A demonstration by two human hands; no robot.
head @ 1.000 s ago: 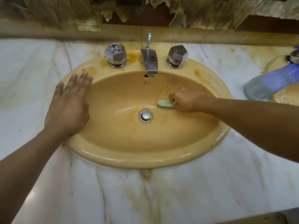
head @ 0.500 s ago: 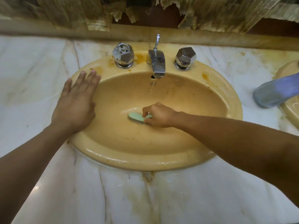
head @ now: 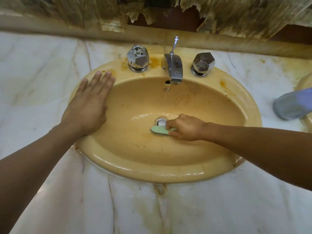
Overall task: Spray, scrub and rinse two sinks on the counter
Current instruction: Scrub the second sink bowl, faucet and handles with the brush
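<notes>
A yellow oval sink with rust stains is set in the white marble counter. My right hand is closed around a pale green scrub brush, which presses on the wet basin floor just below the chrome drain. My left hand lies flat, fingers apart, on the sink's left rim. A chrome faucet stands between two faceted chrome knobs. The rim of a second yellow sink shows at the right edge.
A translucent bluish bottle lies on the counter at the far right, between the two sinks. Peeling, stained wall covering runs behind the backsplash. Water and brown stains mark the counter in front of the sink.
My right hand swept the brush from the basin's right side to the left, then back to just below the drain. The left hand has stayed on the rim.
</notes>
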